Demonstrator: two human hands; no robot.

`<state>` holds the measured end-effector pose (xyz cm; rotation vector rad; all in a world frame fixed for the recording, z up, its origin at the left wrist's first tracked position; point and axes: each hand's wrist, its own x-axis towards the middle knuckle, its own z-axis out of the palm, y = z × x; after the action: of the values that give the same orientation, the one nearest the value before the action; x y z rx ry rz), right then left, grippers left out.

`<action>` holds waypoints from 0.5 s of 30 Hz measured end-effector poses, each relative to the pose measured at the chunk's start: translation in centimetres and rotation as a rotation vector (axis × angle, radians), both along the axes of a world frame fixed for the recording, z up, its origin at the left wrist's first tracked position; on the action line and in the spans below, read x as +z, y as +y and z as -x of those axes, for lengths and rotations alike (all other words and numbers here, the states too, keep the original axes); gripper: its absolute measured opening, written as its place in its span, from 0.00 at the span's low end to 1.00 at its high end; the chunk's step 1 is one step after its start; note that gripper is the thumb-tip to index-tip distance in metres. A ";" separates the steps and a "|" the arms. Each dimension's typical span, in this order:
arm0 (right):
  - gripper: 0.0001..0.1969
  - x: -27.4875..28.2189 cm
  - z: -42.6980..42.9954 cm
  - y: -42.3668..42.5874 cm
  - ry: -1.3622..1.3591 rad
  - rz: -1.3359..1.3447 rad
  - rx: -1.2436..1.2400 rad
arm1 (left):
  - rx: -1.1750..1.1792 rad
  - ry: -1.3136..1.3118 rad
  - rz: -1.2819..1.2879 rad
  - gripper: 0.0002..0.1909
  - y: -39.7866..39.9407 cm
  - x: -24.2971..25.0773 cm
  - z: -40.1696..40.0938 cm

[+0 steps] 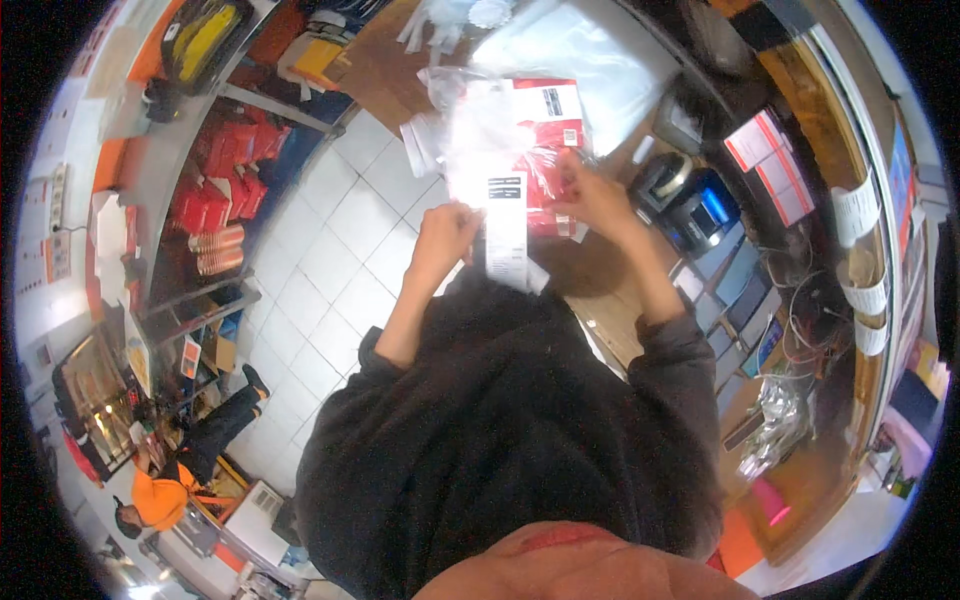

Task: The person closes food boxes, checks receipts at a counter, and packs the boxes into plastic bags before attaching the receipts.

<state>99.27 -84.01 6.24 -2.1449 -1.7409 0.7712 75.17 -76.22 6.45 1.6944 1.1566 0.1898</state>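
A red-and-white package [551,139] is in front of me, with clear plastic film [487,112] glaring over its left side. A long printed paper strip [506,232] hangs down its front towards my dark top. My left hand [448,234] has its fingertips pinched together at the left edge of the film, beside the strip. Curled fingers of my right hand [596,196] grip the red part at the right side. Glare hides exactly where the film ends and what lies beneath it.
A wooden counter [611,281] runs along my right, bearing a black device [709,210] with a blue light and several phones [739,285]. Clear plastic sheets [592,67] lie behind the package. Left are shelves with red packages [225,180]. A person in orange [159,495] sits lower left.
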 end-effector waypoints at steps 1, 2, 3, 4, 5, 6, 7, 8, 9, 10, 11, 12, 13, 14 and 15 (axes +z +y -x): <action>0.28 0.3 -0.8 -0.3 -0.043 -0.062 -0.057 | 0.022 -0.006 -0.005 0.19 0.4 0.1 0.7; 0.33 0.6 -1.8 0.1 -0.107 0.107 -0.069 | 0.078 0.056 0.052 0.21 0.9 0.5 1.9; 0.33 1.7 -2.1 0.3 -0.118 0.109 -0.075 | 0.111 0.114 0.116 0.22 1.2 0.6 3.0; 0.34 3.5 -2.3 1.0 -0.077 0.155 -0.099 | 0.114 0.091 0.203 0.23 1.7 -0.7 4.9; 0.34 4.5 -2.5 1.7 -0.038 0.196 -0.142 | 0.176 0.041 0.215 0.22 2.0 -2.2 6.6; 0.36 4.6 -1.6 2.7 0.075 -0.244 -0.032 | 0.208 -0.011 0.226 0.22 2.3 -2.9 7.4; 0.32 3.0 -1.4 4.3 -0.055 -0.448 0.153 | 0.218 -0.021 0.219 0.22 2.8 -3.0 7.4; 0.31 2.9 0.8 5.6 -0.104 -0.452 0.110 | 0.221 -0.029 0.216 0.23 3.2 -3.1 6.9; 0.29 1.4 2.4 7.2 -0.092 -0.455 0.173 | 0.165 -0.037 0.205 0.23 3.3 -3.3 6.7; 0.27 -0.9 3.5 8.6 -0.138 -0.464 0.219 | 0.159 -0.070 0.181 0.23 3.6 -3.5 6.3; 0.24 -1.4 3.9 9.6 -0.083 -0.366 0.172 | 0.162 -0.106 0.154 0.23 4.1 -3.7 5.9; 0.21 -1.2 4.1 10.0 -0.023 -0.277 0.133 | 0.121 -0.121 0.137 0.23 4.6 -3.6 5.7; 0.21 0.1 4.0 9.5 -0.047 -0.294 0.119 | 0.113 -0.130 0.121 0.25 4.5 -3.6 5.4; 0.18 1.4 3.9 8.3 0.226 -0.366 -0.037 | 0.101 -0.141 0.105 0.27 4.8 -3.5 4.9; 0.17 2.7 3.8 6.6 0.498 -0.435 -0.191 | 0.075 -0.165 0.095 0.27 5.0 -3.3 4.1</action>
<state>95.43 -77.46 8.97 -1.6251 -1.2820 0.7156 71.03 -71.24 3.18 1.5241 1.0901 0.3111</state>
